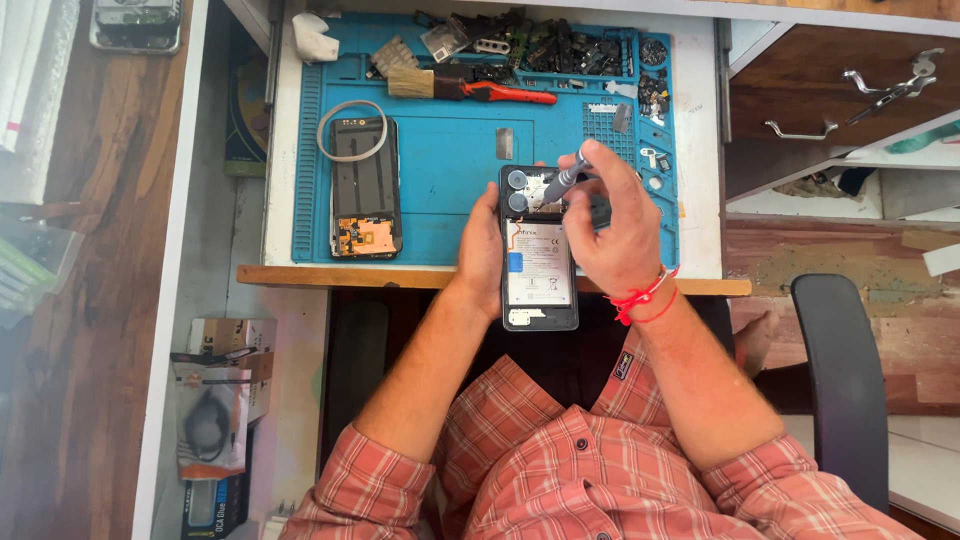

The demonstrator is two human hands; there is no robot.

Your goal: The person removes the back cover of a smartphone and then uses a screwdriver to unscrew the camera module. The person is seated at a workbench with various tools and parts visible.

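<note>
Opened black slab phone point(538, 262), long axis pointing away, gripped in left hand point(482, 252); right hand point(612, 225) pinching slim grey screwdriver point(566, 178), tip down-left.

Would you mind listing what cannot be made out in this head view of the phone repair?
- Screwdriver tip: hidden by the right hand.
- Opened phone upper right part: covered by the same hand.
- Small parts at the blue mat top: too small to identify.
- Left hand fingers: behind the phone.
</note>
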